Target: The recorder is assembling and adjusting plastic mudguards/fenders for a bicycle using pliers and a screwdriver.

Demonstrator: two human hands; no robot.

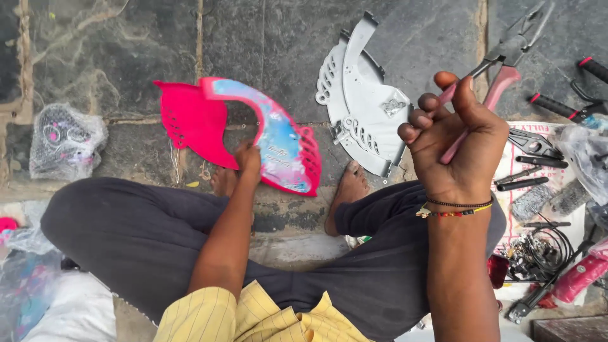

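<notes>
Your right hand (459, 142) is raised in front of you, its fingers (423, 120) curled tight around the pink handles of a pair of pliers (500, 60), whose dark metal nose points up and away toward the top right. A thin beaded wristband (453, 209) circles that wrist.

Your left hand (248, 158) reaches down to the ground, and its fingertips pinch the lower edge of a curved plastic guard (282, 136) printed in blue and pink with a bright pink rim. That guard lies on the floor just ahead of your bare feet, and a plain pink curved piece (190, 120) lies partly under its left end. To the right of these, near your right foot (345, 193), sit two pale grey curved guards (361, 101) with slotted edges, one stacked on the other.

You are sitting cross-legged on a dark stone floor (126, 57) laid in large slabs with worn joints and pale scuffs. At far left a clear plastic bag (63, 142) holding small parts rests on the stone. Along the right, a printed white sheet (557, 190) holds scattered tools, dark metal bits, a wire brush and coiled cable, with black handgrips with red ends (563, 104) lying above it. More plastic-wrapped items crowd the lower left corner beside your knee.
</notes>
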